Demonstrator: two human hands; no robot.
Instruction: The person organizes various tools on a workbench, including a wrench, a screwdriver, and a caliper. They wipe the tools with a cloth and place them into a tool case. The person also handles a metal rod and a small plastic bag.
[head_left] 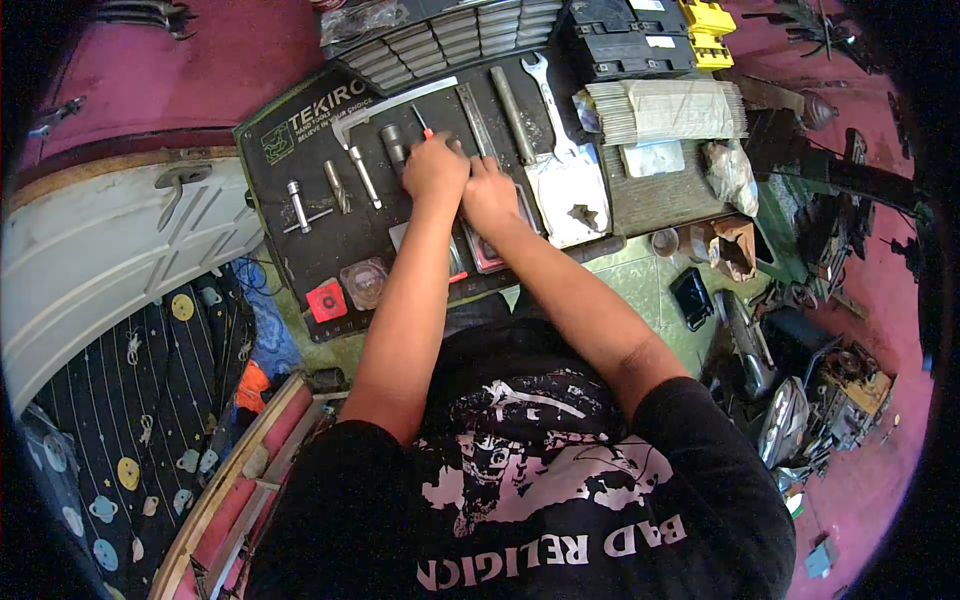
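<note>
My left hand (436,172) is closed, its fingertips at the red handle of a screwdriver (426,131) whose thin shaft points away from me. My right hand (489,202) touches it on the right, fingers bent; what they hold, if anything, is hidden. Both are over a black tool mat (262,185). Beyond them lie a long silver caliper (400,101) and a narrow metal bar (474,115). A dark cylindrical socket (393,140), a silver extension bar (365,178), a drill bit (337,187) and a T-handle wrench (298,207) lie to the left.
Right of my hands are a metal rod (513,115), a combination wrench (550,105) and a white pad (568,205). A red square packet (326,299) and a clear case (364,284) lie near the front edge. A black grille (460,50) and dark cases (630,50) stand behind.
</note>
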